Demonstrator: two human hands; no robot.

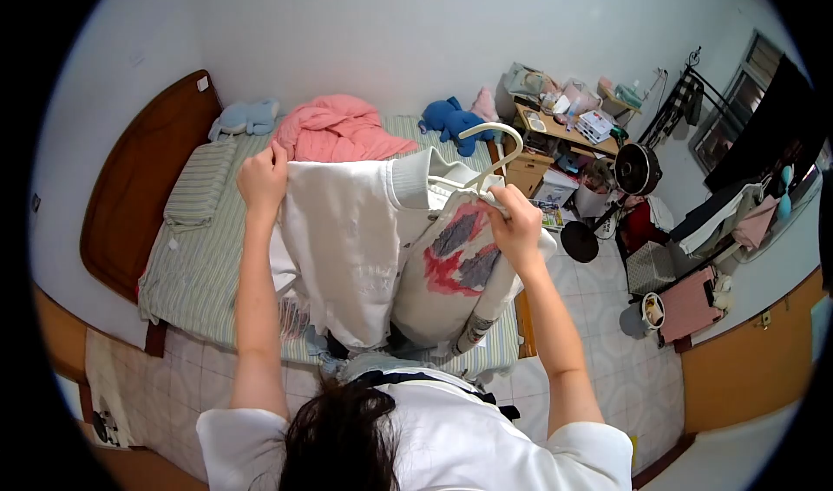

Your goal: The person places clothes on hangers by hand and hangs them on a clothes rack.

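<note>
Both my hands are busy, held well apart: left hand (262,183) clamped on the upper left edge of a white jacket (347,231), right hand (518,226) clamped beside its collar, close under the hook of a cream hanger (521,142). Can't tell if the right fingers have the hanger too or only cloth. Jacket hangs above the near edge of the bed (204,265), toward its right corner; whether the hem touches the sheet, can't tell. Hook sticks up out of the neck, printed pink and grey patch on the right side. Step in hand, as I judge it: settling the jacket on the hanger, left side pulled out, neck not yet even. Next move would call for steadying the hanger at the collar and drawing the left shoulder over its arm. Around: pink blanket (343,127) at the far edge of the bed, pale blue plush (247,118) in the far left corner, striped pillow (201,183) along the headboard (156,170), dark blue plush (455,125) by the far right corner. Past that corner, a cluttered bench (564,133), then a black fan (638,170) on the floor. In the way: the loose cloth itself, which hides the hanger's arms.
</note>
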